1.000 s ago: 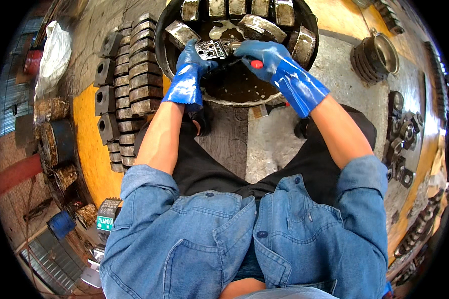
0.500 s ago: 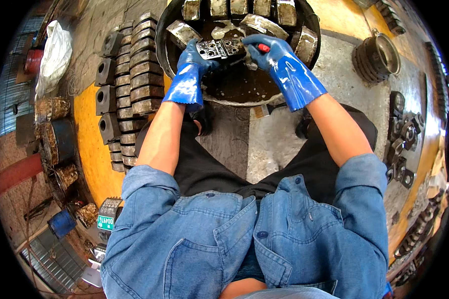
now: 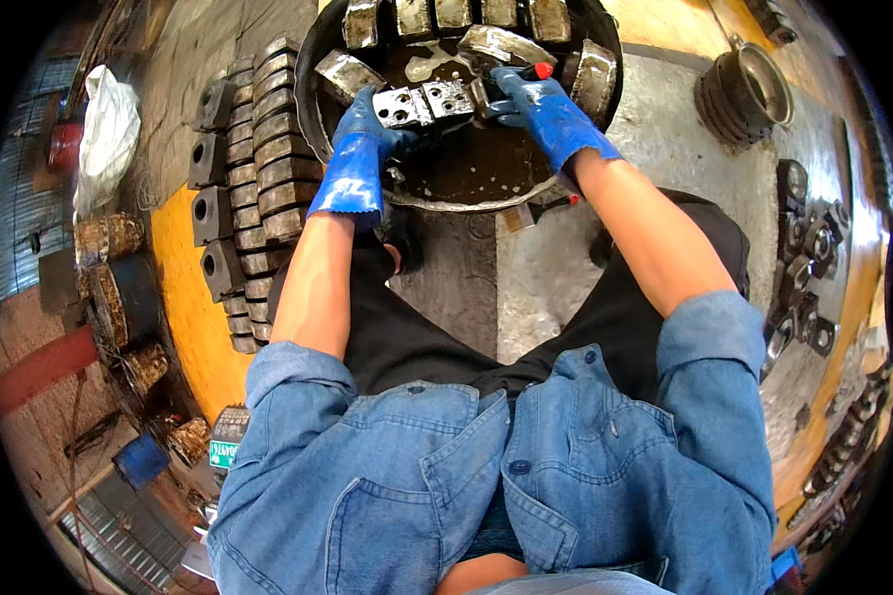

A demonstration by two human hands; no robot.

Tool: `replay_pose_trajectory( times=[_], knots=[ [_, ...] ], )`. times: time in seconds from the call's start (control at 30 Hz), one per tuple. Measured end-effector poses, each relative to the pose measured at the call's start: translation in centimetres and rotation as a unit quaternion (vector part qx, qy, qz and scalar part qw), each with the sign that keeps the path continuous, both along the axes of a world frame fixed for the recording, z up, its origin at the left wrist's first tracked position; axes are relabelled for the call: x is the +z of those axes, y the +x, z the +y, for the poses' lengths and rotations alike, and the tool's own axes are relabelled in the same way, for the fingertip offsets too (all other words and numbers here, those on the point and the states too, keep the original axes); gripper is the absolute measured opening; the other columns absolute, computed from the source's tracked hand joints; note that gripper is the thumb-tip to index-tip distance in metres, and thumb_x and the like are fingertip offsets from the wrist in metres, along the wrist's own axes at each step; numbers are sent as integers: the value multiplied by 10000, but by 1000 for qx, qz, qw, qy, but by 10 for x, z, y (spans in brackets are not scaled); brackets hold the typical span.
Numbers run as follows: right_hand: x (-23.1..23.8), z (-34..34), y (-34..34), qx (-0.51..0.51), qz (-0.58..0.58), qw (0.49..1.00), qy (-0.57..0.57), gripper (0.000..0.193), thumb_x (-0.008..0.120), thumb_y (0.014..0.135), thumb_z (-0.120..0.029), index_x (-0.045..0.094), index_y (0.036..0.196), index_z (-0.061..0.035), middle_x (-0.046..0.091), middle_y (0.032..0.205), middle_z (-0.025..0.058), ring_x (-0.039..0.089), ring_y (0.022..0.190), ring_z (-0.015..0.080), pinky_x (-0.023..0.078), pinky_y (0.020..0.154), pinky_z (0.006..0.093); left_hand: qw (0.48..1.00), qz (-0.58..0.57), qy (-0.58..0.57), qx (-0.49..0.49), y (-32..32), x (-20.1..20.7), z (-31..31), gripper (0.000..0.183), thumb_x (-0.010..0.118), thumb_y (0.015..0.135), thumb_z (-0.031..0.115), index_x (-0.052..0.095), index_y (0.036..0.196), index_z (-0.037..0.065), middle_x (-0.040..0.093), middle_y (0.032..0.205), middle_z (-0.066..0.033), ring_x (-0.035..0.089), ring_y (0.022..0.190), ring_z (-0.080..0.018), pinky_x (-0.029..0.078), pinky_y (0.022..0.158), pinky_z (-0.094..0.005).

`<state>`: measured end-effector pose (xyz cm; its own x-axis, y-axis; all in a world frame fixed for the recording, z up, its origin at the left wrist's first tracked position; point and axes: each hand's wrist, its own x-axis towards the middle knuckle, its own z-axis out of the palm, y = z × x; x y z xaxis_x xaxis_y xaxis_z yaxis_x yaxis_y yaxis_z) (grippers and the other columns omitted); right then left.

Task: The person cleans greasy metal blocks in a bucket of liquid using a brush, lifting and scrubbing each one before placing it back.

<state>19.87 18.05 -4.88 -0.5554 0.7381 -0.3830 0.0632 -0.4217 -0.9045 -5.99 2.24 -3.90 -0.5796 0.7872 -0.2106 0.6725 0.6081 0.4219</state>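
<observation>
My left hand point(image 3: 367, 131), in a long blue rubber glove, grips a shiny wet metal block with round holes point(image 3: 424, 105) by its left end. The block is held over dark liquid in a large round pan point(image 3: 466, 205). My right hand point(image 3: 531, 102), gloved the same way, is closed round a paintbrush point(image 3: 480, 97) with a red handle end showing above the fingers. The brush head is beside the block's right end; whether they touch I cannot tell. Several curved metal blocks point(image 3: 501, 45) rest in the pan, along its far side and flanks.
Another flat brush point(image 3: 519, 217) lies on the floor by the pan's near rim. Rows of stacked metal blocks point(image 3: 286, 139) stand at the left. A stack of metal rings point(image 3: 744, 94) is at the right, with dark metal parts point(image 3: 809, 258) nearer me.
The block has shifted slightly left and its top is tilted more into view, looking brighter. My right hand has turned, so the brush head now shows beside the block.
</observation>
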Motion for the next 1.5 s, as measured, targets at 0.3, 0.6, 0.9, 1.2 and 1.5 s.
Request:
replay_pose_trajectory(
  times=[0.3,0.6,0.9,1.2,1.5],
  knots=[
    [-5,-28,-1,32,9,991,-130,451,628,1012,-340,638,1333,-23,715,1171,114,721,917,229,595,802,351,972,92,-215,20,27,59,2,1181,991,616,328,347,1589,144,639,1410,-178,631,1294,-328,532,1077,-430],
    [28,-39,-11,64,65,991,-99,378,606,1019,-329,682,1201,-6,718,1082,104,708,886,195,584,793,317,977,124,-170,47,-20,20,-18,972,908,705,254,399,1522,120,680,1324,-207,660,1241,-362,543,1039,-466],
    [71,-28,3,76,61,995,-2,463,575,1061,-398,661,1350,-48,735,1128,57,709,949,127,569,847,268,979,87,-178,45,-6,43,-9,989,948,664,250,436,1493,81,680,1313,-224,657,1240,-373,544,1034,-477],
    [70,-13,-11,37,-94,989,111,387,682,976,-421,765,1101,-64,778,963,58,721,822,166,570,787,314,987,124,-97,-34,24,64,-8,1049,992,599,330,498,1497,108,666,1361,-198,639,1275,-342,517,1074,-426],
    [91,-22,3,84,-152,969,174,337,768,935,-367,782,1048,-50,784,935,93,732,886,175,568,855,313,971,135,-194,-15,27,78,-8,1008,985,579,510,580,1405,98,629,1415,-184,593,1327,-353,497,1107,-462]
  ],
)
